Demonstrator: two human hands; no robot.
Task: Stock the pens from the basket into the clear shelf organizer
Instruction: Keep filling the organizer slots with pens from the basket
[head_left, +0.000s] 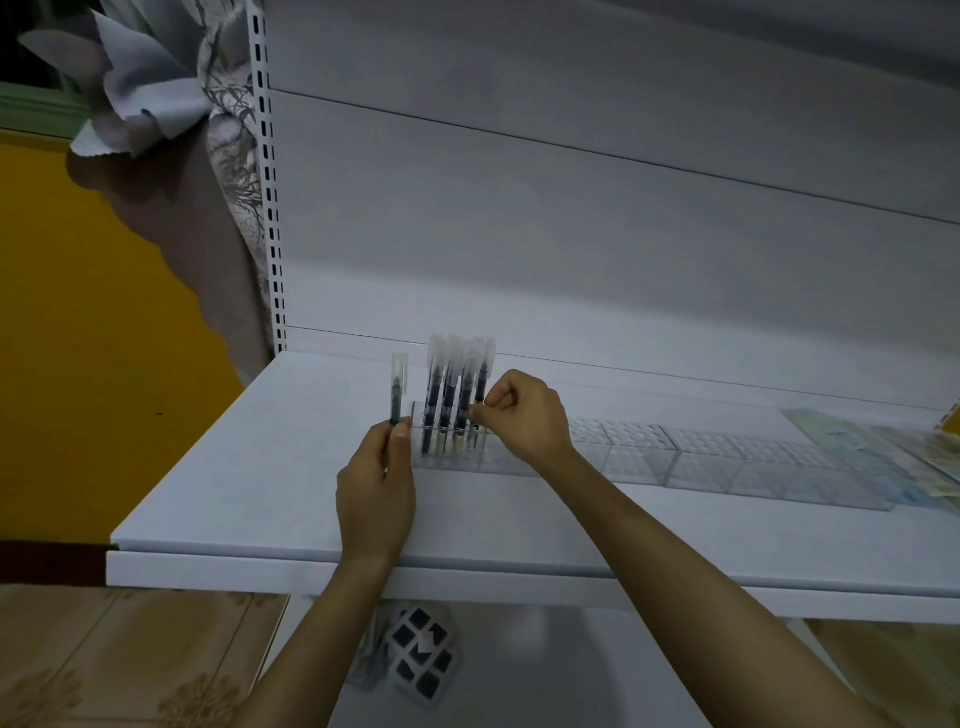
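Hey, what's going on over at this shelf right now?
A person is stocking pens into a clear organizer on a white shelf. The left hand holds a capped pen upright just left of the organizer. The right hand pinches the rightmost pen between its fingers, beside the group of pens standing at the organizer's left end. The rest of the organizer looks unfilled. No basket is in view.

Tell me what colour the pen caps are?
The caps are clear and see-through; the head view shows them best.
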